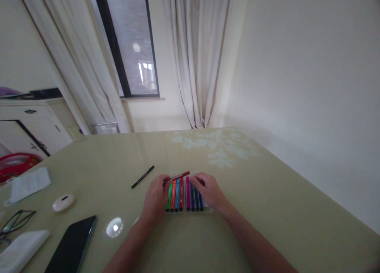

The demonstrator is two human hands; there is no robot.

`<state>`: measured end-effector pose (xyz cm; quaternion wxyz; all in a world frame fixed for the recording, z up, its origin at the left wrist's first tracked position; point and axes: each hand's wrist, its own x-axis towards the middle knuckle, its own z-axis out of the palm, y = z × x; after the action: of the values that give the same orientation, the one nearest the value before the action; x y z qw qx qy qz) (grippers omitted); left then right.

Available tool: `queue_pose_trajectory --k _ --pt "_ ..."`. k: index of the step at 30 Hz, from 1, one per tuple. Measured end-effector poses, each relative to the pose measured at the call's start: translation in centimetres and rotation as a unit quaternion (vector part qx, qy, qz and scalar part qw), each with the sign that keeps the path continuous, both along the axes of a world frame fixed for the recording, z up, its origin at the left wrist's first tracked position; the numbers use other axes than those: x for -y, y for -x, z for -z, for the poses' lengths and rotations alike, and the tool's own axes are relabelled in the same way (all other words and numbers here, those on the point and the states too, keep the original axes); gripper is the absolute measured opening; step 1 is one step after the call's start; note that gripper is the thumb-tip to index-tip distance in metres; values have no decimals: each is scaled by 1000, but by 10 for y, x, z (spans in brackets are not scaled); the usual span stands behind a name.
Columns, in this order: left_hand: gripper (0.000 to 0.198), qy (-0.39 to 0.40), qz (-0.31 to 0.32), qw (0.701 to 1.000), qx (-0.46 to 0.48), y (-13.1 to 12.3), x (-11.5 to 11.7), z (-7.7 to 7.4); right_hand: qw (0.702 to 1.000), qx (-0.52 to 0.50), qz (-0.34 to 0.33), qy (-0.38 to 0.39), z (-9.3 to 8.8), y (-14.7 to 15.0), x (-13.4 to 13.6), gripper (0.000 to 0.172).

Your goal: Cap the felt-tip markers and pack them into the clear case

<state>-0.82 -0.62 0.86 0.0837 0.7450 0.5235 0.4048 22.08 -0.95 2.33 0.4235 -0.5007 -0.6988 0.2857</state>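
In the head view, the left hand [156, 198] pinches a dark red marker [184, 174] between thumb and fingers; it slants across the far ends of the markers lying in a clear tray [192, 212]. That tray sits on the table [267, 209] between the 2 hands, showing 2 groups of 4 markers. The right hand [209, 188] is bent over the tray's right side, fingertips near the magenta marker [188, 198]; whether it grips anything, I cannot tell. A black pen [143, 177] lies beyond the left hand.
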Motion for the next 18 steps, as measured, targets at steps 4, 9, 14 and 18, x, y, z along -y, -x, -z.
queue_pose_trajectory --k 4,9,14,18 --pt "15 -113 106 988 -14 -27 20 5 991 -117 -38 60 2 4 -1 43" --pt "24 -202 158 963 -81 -25 26 3 961 -238 -55 133 2 8 0 36" --pt "28 -221 180 947 -150 -26 32 -1 929 -307 -80 192 -3 13 6 33" --pt "33 -208 185 949 -151 -32 34 -1 908 -358 -64 208 -5 8 6 27"
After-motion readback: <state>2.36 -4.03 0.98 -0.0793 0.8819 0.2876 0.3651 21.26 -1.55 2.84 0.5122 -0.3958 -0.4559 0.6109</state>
